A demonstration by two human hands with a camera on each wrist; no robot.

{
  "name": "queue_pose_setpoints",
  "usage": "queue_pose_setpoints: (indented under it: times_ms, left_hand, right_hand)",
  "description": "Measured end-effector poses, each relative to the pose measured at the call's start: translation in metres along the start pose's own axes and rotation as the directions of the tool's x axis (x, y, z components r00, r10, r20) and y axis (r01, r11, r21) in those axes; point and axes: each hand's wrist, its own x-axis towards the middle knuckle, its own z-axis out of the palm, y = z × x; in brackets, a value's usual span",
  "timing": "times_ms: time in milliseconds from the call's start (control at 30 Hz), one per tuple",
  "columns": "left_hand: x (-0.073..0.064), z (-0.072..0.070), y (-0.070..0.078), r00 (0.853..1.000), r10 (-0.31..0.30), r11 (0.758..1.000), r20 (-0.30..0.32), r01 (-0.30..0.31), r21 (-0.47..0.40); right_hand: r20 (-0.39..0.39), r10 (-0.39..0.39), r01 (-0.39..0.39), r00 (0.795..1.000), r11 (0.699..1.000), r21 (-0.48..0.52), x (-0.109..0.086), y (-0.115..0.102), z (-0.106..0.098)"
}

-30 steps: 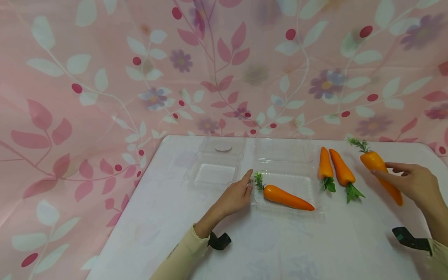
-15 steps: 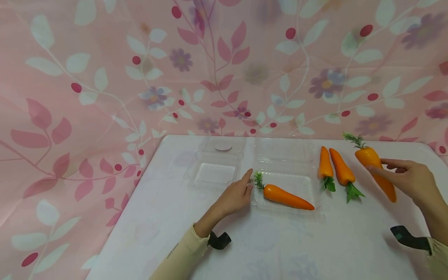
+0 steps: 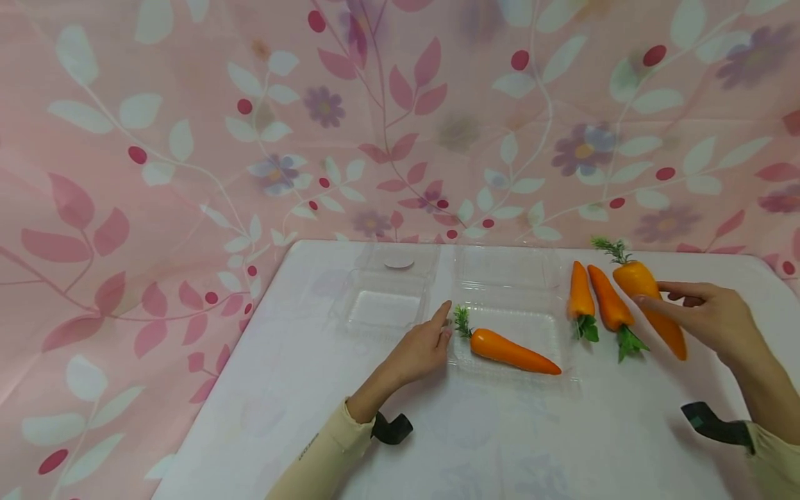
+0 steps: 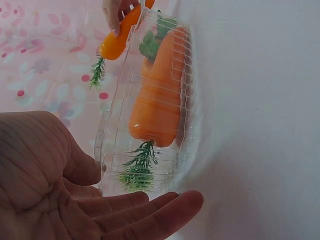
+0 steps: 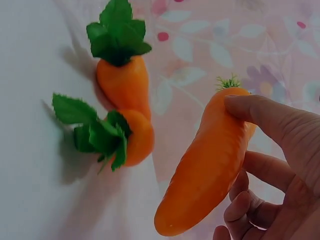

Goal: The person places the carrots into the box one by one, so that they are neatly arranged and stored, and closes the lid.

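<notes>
My right hand (image 3: pixel 712 316) grips a carrot (image 5: pixel 205 160) with a feathery green top, thumb on one side and fingers on the other. This carrot hangs above the table, its top pointing to the back left. Two more carrots, an upright one (image 3: pixel 581 292) and a slanted one (image 3: pixel 609 298), lie just left of it with leafy tops toward me. Another carrot (image 3: pixel 515 352) lies in a clear plastic clamshell box (image 3: pixel 550 323), its feathery top to the left. At the box's left edge is my left hand (image 3: pixel 421 351), fingers mostly straight, thumb touching the rim (image 4: pixel 102 145).
A smaller clear box (image 3: pixel 384 309) stands open left of the larger one, a pale round mark (image 3: pixel 398 264) on its lid. Both lids lean back toward the pink floral cloth (image 3: pixel 375 139) behind the white table (image 3: pixel 475 444).
My right hand has moved left with the carrot, bringing it close to the two carrots on the table. The left hand and boxes stay in place.
</notes>
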Motion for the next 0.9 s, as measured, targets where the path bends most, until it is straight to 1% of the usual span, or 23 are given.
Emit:
queue_pose_setpoints:
  times_ms: [267, 400, 733, 900]
  left_hand:
    - [0.001, 0.001, 0.0, 1.0, -0.001, 1.0, 0.005, 0.001, -0.002]
    - [0.001, 0.001, 0.0, 1.0, -0.004, 1.0, 0.009, 0.004, -0.006]
    - [0.001, 0.001, -0.002, 1.0, 0.003, 1.0, 0.006, -0.003, -0.002]
    - [0.001, 0.0, -0.001, 1.0, 0.008, 1.0, 0.002, -0.008, 0.004]
  right_hand:
    - [0.042, -0.076, 0.074, 0.996, 0.997, 0.03, 0.0, -0.017, 0.005]
    - [0.064, -0.093, 0.089, 0.994, 0.994, 0.056, -0.002, -0.024, 0.008]
    - [0.091, -0.125, 0.116, 0.988, 0.988, 0.102, -0.005, -0.036, 0.013]
    - [0.081, -0.167, 0.159, 0.983, 0.983, 0.094, -0.004, -0.044, 0.018]
